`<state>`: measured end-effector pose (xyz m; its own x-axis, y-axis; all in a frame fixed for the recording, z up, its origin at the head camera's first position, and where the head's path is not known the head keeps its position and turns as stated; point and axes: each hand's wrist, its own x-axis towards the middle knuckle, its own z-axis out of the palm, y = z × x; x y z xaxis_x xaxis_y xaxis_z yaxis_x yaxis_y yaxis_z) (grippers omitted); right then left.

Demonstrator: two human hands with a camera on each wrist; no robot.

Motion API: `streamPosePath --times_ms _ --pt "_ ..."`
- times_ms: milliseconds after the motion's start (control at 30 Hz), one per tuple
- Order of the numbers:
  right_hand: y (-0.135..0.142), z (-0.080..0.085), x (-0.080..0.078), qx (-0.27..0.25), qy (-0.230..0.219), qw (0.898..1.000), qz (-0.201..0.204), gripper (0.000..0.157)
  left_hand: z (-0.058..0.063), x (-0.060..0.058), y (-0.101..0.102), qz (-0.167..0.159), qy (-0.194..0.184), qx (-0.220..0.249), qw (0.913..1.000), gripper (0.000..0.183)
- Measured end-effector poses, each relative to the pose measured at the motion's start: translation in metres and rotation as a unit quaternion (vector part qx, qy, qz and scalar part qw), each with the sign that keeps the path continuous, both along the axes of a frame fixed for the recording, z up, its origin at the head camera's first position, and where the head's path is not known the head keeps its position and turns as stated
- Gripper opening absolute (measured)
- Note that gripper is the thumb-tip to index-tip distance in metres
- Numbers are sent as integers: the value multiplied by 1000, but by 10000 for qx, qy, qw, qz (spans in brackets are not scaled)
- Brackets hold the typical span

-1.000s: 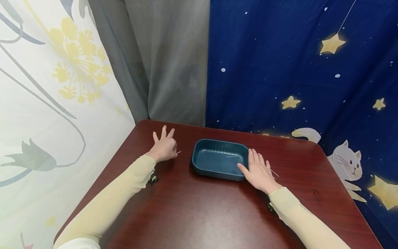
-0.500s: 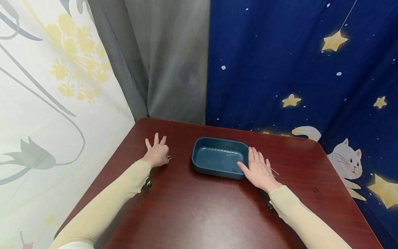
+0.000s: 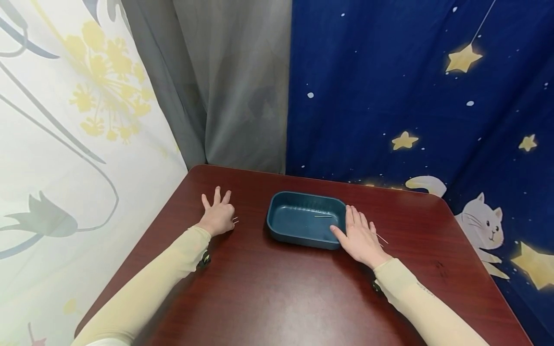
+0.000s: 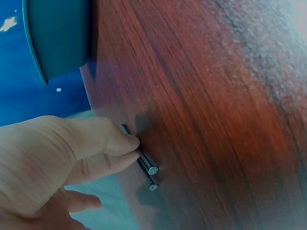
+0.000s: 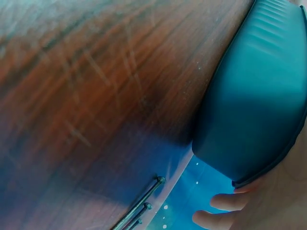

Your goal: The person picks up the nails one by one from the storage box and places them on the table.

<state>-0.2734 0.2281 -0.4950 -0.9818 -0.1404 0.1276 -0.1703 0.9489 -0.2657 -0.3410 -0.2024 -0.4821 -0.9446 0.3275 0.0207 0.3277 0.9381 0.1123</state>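
Thumb and index finger of my left hand (image 3: 218,217) pinch at a dark nail (image 4: 153,170) on the left of the table. A second nail (image 4: 153,187) lies alongside it, right at the fingertips; the other left fingers are spread. My right hand (image 3: 361,239) rests on the right end of a dark teal, rounded rectangular tray (image 3: 298,240). Its straight fingers lie along the outside and its thumb reaches over the rim. A single nail (image 3: 322,216) lies inside the tray.
Beyond the right hand, nails (image 5: 144,201) lie side by side on the reddish-brown wooden table (image 3: 277,293). A grey curtain (image 3: 246,86) and a blue starry curtain (image 3: 368,86) hang behind the far edge, a white patterned one (image 3: 86,192) on the left.
My left hand has moved left and slightly toward me, and two nail ends now show at its fingertips instead of one. The right hand and tray stay put.
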Motion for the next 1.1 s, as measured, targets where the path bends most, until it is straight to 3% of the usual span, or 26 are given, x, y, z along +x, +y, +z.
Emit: streamPosePath --times_ms 200,400,600,733,967,1100 --pt "0 0 0 -26 47 10000 6 96 3 -4 0 -122 16 122 9998 28" --pt "1 2 0 -46 -10 10000 19 100 21 -8 18 -546 397 656 9956 23" --pt "0 2 0 -39 -67 10000 34 101 32 -5 62 -1172 796 901 9858 8" --pt "0 1 0 -39 -88 9999 46 100 34 0 97 -1606 948 892 9784 10" --pt "1 -1 -2 -50 -11 10000 51 90 27 5 155 -2161 720 732 9710 16" --pt "0 -1 -3 -116 42 9999 63 80 21 9 182 -2301 352 644 9704 18"
